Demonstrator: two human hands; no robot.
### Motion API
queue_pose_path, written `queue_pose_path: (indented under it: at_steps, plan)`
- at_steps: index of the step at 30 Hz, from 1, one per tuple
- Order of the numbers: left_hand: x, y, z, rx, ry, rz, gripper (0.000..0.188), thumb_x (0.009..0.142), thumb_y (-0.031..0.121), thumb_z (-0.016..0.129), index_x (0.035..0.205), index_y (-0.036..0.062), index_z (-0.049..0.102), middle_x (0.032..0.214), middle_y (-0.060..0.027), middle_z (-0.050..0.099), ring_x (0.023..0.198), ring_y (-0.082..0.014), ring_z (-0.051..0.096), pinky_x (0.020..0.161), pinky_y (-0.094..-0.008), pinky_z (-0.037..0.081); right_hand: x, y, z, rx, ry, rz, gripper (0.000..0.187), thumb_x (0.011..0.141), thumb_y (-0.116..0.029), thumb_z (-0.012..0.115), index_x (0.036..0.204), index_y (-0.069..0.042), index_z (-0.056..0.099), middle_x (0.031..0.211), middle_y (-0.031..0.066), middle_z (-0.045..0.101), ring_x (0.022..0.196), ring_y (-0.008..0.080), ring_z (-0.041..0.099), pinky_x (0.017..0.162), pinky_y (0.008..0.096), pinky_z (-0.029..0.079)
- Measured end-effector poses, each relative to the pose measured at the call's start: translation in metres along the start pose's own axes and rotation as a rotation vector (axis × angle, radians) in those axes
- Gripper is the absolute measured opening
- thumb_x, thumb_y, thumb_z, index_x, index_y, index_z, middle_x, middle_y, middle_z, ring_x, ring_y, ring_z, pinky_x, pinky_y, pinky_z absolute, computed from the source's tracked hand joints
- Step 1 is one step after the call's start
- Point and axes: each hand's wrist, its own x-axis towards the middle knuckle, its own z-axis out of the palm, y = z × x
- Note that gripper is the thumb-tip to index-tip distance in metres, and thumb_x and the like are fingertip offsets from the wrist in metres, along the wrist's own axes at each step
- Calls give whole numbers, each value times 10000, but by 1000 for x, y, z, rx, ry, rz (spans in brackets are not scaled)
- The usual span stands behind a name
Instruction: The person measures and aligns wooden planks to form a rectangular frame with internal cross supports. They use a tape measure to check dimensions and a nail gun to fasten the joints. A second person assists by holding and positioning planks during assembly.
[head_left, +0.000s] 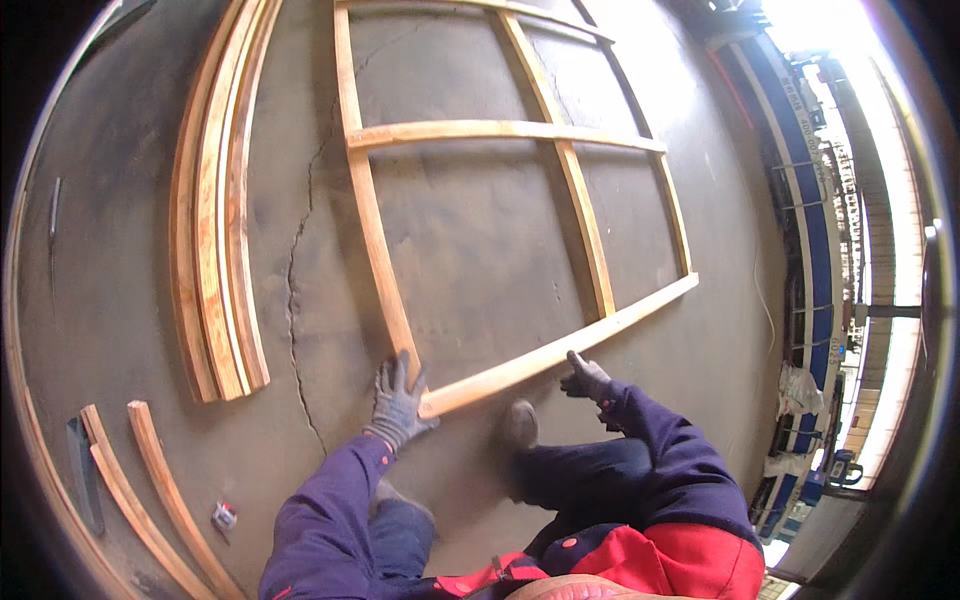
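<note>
A wooden frame [500,374] of pale lumber lies on the concrete floor, with long rails joined by crosspieces. My left hand [400,408], in a grey knit glove, rests on its near left corner. Those fingers are spread over the end of the left rail [372,225], with the thumb beside the end of the near crosspiece. Just on my side of that crosspiece is my right hand [588,379], also gloved. Its fingers are apart, one stretched toward the wood, and I see nothing in it. Whether that fingertip touches the wood I cannot tell.
Long boards [222,230] lie side by side on the left. Two shorter wood strips [150,450] and a small red-and-white object [224,516] are at the lower left. A crack [292,290] runs along the floor. Blue-and-white racking [815,220] lines the right side.
</note>
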Motion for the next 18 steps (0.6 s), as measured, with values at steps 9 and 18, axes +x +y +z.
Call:
queue_pose_path:
  at_steps: [9,18]
  plan:
    - [6,-9,-12,266,-313,232,1018,737,609,779,1566,173,379,1643,-271,178,1325,-638,365,1107,-735,253,123,8,25,451,-2,254,1147,842,-771,617,1532,80,278,1523,330,406,1385,461,443,1152,539,374]
    - [5,-3,-6,306,-301,216,1054,728,637,775,1571,158,362,1647,-261,158,1302,-638,393,1109,-721,273,82,5,38,1059,-154,95,739,972,-617,540,1491,-112,391,1558,120,425,1426,298,401,1183,593,324]
